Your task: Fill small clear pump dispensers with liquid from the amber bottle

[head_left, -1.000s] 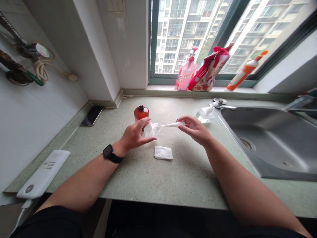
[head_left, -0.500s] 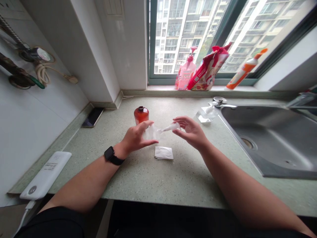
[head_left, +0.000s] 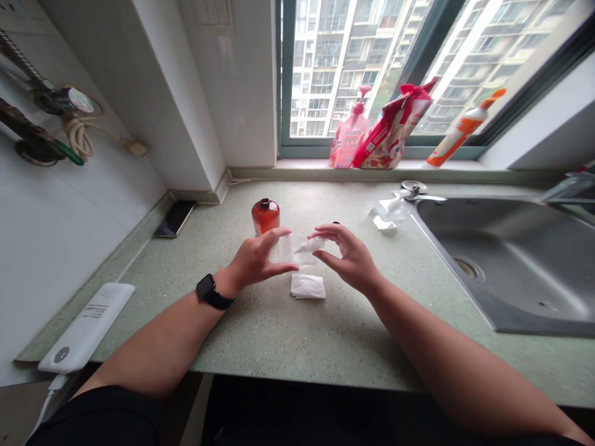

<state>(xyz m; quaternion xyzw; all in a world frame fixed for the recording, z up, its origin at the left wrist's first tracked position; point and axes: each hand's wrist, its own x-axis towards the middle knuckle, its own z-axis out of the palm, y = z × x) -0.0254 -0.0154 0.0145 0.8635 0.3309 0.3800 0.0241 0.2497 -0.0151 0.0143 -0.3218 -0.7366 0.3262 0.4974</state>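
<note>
My left hand point(head_left: 255, 257) is closed around a clear plastic bottle point(head_left: 285, 249), which lies tilted over the counter with its mouth towards the right. My right hand point(head_left: 346, 257) pinches a small, translucent white funnel-shaped piece point(head_left: 313, 245). The tapered end of that piece points left and overlaps the outline of the bottle; how far it sits inside I cannot tell. Just behind my left hand stands a reddish-brown bottle point(head_left: 265, 215) with an uncapped neck. A folded white tissue point(head_left: 308, 287) lies in front of both hands. Part of a small black object point(head_left: 336, 223) shows behind my right hand.
A clear pump bottle point(head_left: 390, 212) stands beside the steel sink point(head_left: 511, 260) on the right. Leftward on the counter are a phone point(head_left: 175, 219) and a white power bank point(head_left: 87, 327) with a cable. A pink pump bottle point(head_left: 348, 141), red bag point(head_left: 395, 130) and orange bottle point(head_left: 458, 137) line the sill.
My right hand has moved left with the funnel-shaped piece, bringing it over the clear bottle's outline. A small black object has come into view behind that hand. My left hand has barely moved.
</note>
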